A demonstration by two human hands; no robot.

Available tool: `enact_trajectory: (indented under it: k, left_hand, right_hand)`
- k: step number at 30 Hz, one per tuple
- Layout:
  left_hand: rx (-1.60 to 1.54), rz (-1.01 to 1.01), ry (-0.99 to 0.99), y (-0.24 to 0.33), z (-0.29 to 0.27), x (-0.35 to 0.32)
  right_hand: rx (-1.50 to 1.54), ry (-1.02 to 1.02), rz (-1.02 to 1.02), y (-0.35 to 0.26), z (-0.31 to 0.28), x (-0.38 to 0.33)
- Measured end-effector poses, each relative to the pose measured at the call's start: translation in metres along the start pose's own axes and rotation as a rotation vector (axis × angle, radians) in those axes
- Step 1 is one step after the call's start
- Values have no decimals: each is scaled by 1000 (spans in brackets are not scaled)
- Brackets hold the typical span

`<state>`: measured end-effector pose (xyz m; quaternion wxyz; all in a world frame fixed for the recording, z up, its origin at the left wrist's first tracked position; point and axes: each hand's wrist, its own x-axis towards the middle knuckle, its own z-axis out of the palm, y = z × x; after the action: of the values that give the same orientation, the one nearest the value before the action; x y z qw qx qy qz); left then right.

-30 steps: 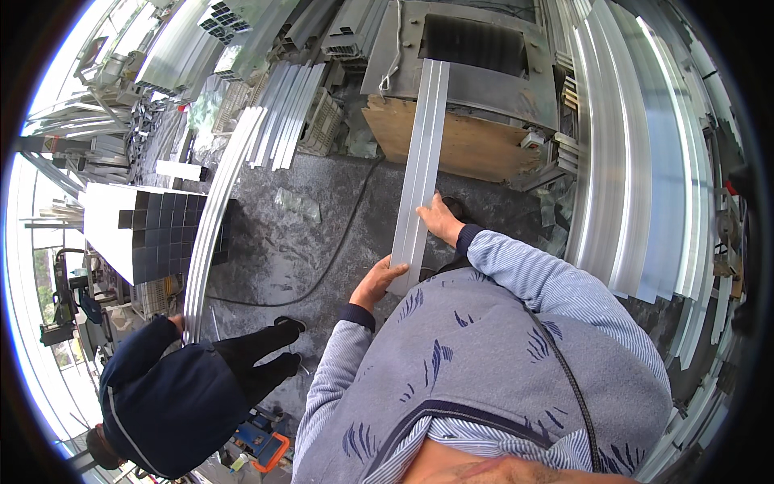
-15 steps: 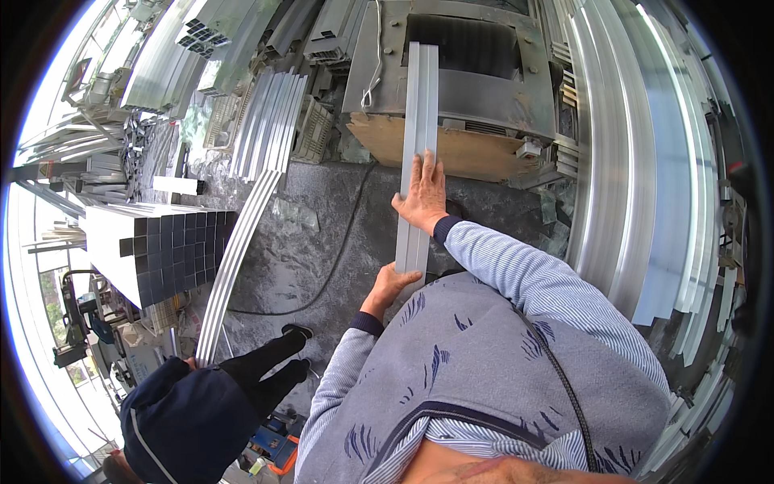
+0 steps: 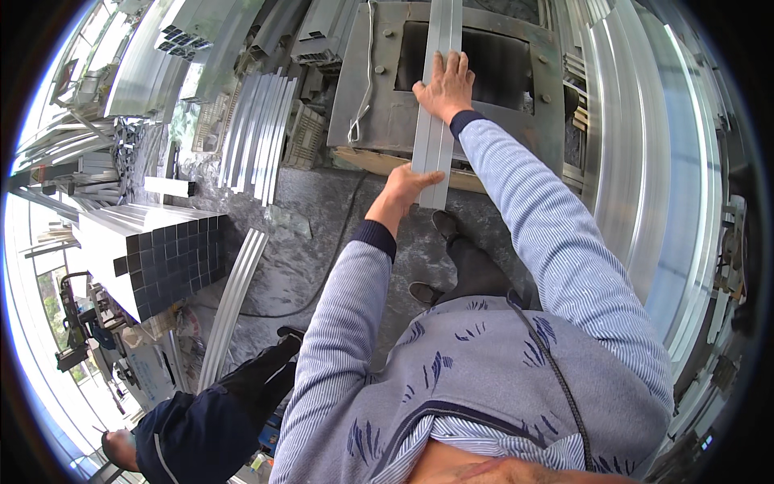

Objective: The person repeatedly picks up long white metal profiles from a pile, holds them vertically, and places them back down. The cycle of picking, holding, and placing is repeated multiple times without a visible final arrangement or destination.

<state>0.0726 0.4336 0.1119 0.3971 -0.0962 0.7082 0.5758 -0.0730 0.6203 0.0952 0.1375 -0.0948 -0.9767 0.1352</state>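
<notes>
A long silver aluminium profile [image 3: 434, 153] with lengthwise ridges reaches away from me across the top of a dark metal housing with a rectangular opening [image 3: 484, 60]. My left hand [image 3: 399, 192] is closed round its near end, thumb on the upper face and fingers hidden by the profile. Farther up, my right hand [image 3: 447, 87] spans the profile's width from above, its thumb at the left edge and its fingers over the face. The far end of the profile runs out of the picture.
At the lower left a person in dark clothes [image 3: 197, 436] stands beside several long pale strips [image 3: 234, 310]. Stacked square tubes [image 3: 173, 262] lie at the left, more profiles [image 3: 258, 133] beyond. Long sheets [image 3: 629, 161] line the right side. A cable [image 3: 322, 278] crosses the floor.
Both my hands and the profile have moved away from me, farther over the housing. The other person's strips have shifted nearer to that person, apart from the pile beyond.
</notes>
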Motion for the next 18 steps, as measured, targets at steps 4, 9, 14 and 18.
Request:
enact_trajectory:
  k: [4, 9, 14, 18]
  left_hand:
    - [-23, -6, 7, -3, -3, -3]
    - [-122, 38, 14, -85, -7, -33]
    - [-128, 6, 9, -160, 0, -87]
    - [-122, -10, 10, -199, 7, -128]
  right_hand:
    - [-10, 60, -37, -4, 12, -1]
    - [79, 18, -45, -30, 9, -81]
    - [120, -71, -30, -49, -12, -164]
    - [146, -171, -1, -59, -23, -220]
